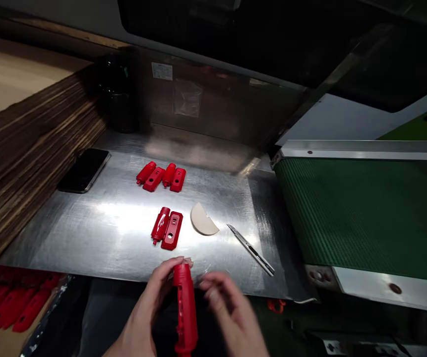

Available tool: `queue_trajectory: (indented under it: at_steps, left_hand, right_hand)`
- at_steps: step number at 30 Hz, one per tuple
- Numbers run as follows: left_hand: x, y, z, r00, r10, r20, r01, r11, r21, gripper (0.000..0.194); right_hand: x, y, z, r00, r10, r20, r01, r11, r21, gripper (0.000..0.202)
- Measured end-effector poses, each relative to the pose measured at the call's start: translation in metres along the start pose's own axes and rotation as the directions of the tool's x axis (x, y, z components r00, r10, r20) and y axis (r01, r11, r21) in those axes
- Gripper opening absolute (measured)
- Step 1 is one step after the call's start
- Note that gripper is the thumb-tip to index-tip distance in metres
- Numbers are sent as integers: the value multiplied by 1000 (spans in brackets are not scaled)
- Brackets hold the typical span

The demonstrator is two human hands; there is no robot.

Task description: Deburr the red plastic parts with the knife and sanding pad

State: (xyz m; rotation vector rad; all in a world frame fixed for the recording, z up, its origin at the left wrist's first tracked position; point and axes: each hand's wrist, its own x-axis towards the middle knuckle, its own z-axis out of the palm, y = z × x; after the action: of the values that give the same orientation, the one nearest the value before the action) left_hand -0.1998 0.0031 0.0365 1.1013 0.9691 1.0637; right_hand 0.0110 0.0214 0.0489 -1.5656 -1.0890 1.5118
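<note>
A red plastic part (186, 312) stands nearly upright at the front edge of the metal table. My left hand (148, 302) is wrapped round its left side and top end. Just to its right, my right hand (228, 310) is blurred, its fingers curled and apart from the part. Beyond my hands lies a pair of joined red pieces (167, 228), with more red pieces (161, 177) farther back. A beige half-round piece (203, 220) rests to the right of the nearer pair, and a utility knife (251, 250) lies beside it.
A phone (84, 170) lies at the left by stacked cardboard (38, 139). A green conveyor belt (369, 213) runs along the right. Red parts (12, 302) fill a box at the lower left. A metal panel (216, 109) rises behind the table (116, 238).
</note>
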Motion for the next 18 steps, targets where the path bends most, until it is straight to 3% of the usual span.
queue_trajectory:
  at_steps: [1,3,5,7,10,13,15,18]
  left_hand:
    - [0,0,-1,1000,26,1,-26,1000,-12,103]
    - [1,3,-1,999,40,3,-40,999,-12,98]
    - [-1,7,1,1000,-23,-3,23,1000,-11,99]
    - [-3,11,2,993,-116,-18,116,993,-18,100]
    - [-4,16,0,979,-198,-46,194,978,-79,92]
    - [3,20,-6,961,-274,-30,265,949,-170,65]
    - [12,21,-10,949,-316,-10,308,931,-197,47]
    - [23,20,-13,937,-349,10,344,917,-205,35]
  right_hand:
    - [11,-2,-14,974,-138,-181,92,967,-238,50]
    - [35,-3,-43,850,-376,-370,73,779,-622,45]
    - [56,-2,-65,828,-426,-366,-17,632,-775,41]
    - [70,-2,-78,861,-389,-326,-41,587,-809,34]
    - [76,-8,-87,900,-336,-278,-27,593,-805,25]
    - [71,-19,-91,928,-258,-268,-47,634,-772,30]
    - [61,-21,-90,938,-216,-271,-28,733,-680,42]
    - [32,-6,-76,930,-171,-325,78,957,-278,52]
